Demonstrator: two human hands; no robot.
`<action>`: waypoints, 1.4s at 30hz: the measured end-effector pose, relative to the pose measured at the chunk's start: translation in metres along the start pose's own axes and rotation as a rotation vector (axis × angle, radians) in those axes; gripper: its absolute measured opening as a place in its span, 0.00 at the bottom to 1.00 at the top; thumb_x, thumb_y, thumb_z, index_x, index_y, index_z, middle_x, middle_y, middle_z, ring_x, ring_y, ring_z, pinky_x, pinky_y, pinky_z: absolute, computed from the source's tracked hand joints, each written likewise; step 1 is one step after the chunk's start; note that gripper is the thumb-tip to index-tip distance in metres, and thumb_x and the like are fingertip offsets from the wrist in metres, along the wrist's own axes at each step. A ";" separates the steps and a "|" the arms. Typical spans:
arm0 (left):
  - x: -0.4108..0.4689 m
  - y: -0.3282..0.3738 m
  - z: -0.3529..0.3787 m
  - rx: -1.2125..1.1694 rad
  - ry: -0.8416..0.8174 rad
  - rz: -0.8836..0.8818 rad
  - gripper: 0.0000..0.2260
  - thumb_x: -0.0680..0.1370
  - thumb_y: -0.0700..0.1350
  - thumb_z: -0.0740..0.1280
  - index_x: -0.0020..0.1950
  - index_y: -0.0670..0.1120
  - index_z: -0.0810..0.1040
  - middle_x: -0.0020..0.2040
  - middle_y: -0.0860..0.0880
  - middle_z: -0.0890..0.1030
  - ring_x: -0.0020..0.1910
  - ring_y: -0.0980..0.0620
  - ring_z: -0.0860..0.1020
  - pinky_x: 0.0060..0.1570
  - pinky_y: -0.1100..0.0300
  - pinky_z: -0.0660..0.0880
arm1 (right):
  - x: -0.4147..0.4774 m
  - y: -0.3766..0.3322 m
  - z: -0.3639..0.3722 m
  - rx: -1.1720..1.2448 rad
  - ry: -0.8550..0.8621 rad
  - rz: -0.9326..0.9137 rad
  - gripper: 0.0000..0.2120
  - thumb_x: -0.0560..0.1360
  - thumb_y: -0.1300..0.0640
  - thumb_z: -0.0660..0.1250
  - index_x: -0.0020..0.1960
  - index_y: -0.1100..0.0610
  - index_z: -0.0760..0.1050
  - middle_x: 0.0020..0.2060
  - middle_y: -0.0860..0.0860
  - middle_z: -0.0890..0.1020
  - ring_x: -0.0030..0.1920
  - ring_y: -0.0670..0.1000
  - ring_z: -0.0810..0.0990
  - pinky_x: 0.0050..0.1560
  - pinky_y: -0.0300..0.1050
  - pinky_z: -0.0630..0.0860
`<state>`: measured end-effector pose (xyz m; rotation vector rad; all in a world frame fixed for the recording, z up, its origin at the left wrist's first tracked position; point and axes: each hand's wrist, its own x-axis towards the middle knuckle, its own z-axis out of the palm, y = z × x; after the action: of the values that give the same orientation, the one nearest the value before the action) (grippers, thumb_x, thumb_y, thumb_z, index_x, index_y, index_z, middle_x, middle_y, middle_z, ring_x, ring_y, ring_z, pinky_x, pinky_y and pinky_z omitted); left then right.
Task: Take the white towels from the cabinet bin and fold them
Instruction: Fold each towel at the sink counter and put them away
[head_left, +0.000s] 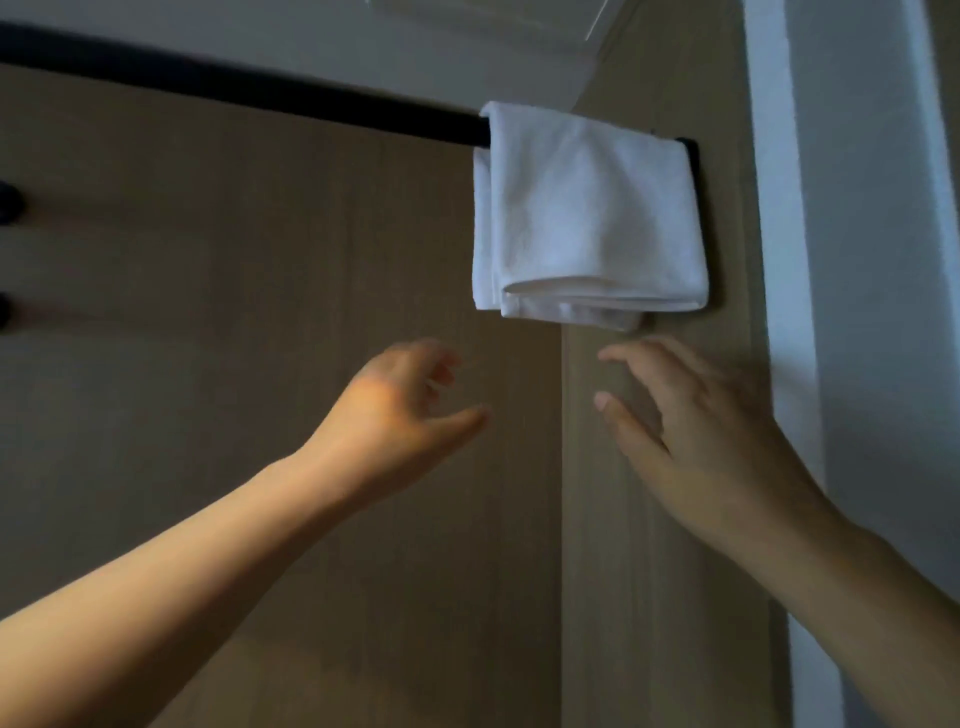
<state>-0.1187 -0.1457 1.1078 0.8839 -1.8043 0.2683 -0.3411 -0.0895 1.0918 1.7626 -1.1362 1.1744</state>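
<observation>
A folded white towel (587, 213) hangs over the right end of a black rod (249, 88) inside a wooden cabinet. Both my hands are raised just below the towel and touch nothing. My left hand (410, 405) is under the towel's lower left corner, its fingers loosely curled and blurred. Under the lower right part is my right hand (691, 421), with its fingers spread and relaxed. No bin is in view.
The brown wooden back panel (260, 364) fills the left and middle. A wooden side panel (665, 571) rises behind my right hand, and a white door frame (857, 312) runs down the right edge. Dark hooks (8, 202) poke in at the far left.
</observation>
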 end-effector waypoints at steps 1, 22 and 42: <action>-0.018 -0.002 0.004 0.047 -0.033 0.024 0.22 0.69 0.59 0.71 0.58 0.49 0.76 0.50 0.53 0.78 0.46 0.55 0.78 0.48 0.57 0.77 | -0.014 -0.004 0.004 0.013 -0.049 0.007 0.19 0.79 0.47 0.59 0.69 0.51 0.70 0.62 0.46 0.75 0.60 0.46 0.74 0.53 0.38 0.67; -0.361 -0.008 0.036 0.471 -0.635 -0.554 0.19 0.75 0.55 0.66 0.63 0.49 0.72 0.56 0.49 0.75 0.56 0.48 0.75 0.54 0.55 0.72 | -0.273 -0.081 0.085 0.331 -0.918 -0.074 0.21 0.80 0.46 0.61 0.71 0.49 0.66 0.64 0.46 0.73 0.65 0.49 0.71 0.62 0.43 0.69; -0.562 -0.092 -0.119 0.380 -0.850 -1.042 0.15 0.78 0.54 0.64 0.64 0.53 0.73 0.57 0.54 0.77 0.55 0.56 0.76 0.55 0.63 0.74 | -0.369 -0.315 0.161 0.489 -1.444 -0.068 0.20 0.80 0.45 0.62 0.70 0.44 0.67 0.66 0.42 0.72 0.64 0.42 0.73 0.56 0.33 0.71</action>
<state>0.1227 0.1043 0.6406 2.3142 -1.7408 -0.5329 -0.0713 -0.0215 0.6631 3.1193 -1.5230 -0.1115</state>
